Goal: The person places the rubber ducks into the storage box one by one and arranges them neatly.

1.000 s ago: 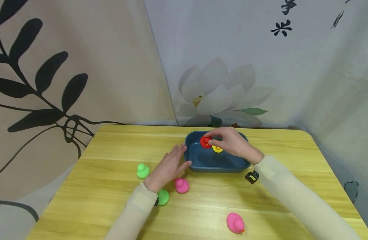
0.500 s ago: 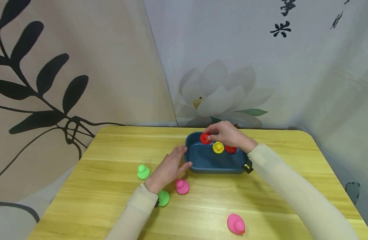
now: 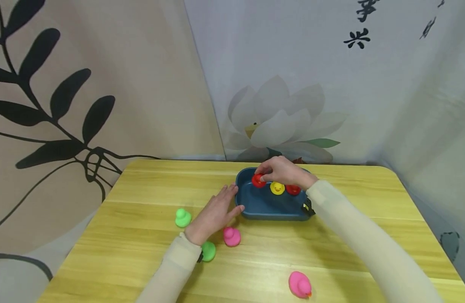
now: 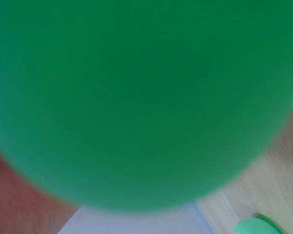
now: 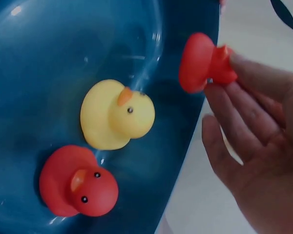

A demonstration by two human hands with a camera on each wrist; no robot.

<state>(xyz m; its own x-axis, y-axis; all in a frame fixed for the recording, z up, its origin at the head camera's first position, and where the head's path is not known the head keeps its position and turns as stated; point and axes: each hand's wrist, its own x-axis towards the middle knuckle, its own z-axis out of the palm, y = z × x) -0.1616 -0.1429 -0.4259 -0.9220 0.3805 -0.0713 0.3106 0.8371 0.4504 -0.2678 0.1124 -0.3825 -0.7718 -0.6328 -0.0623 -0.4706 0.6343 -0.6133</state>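
A red rubber duck is pinched between the thumb and fingers of my right hand, over the left half of a dark blue basin. Inside the basin lie a yellow duck and another red duck, close together. My left hand reaches to the basin's left side, its fingers extended, fingertips and thumb at the rim. Beside that hand are a green duck and a pink duck. A second green duck sits by the left wrist, partly hidden. Blurred green fills most of the left wrist view.
Another pink duck lies near the front of the wooden table. Behind the table's back edge hangs a printed cloth, with another cloth surface along the right side.
My right hand has shifted left and slightly back, still pinching the red duck, then lowered a little. The other red duck in the basin has come into view. The left hand stays put.
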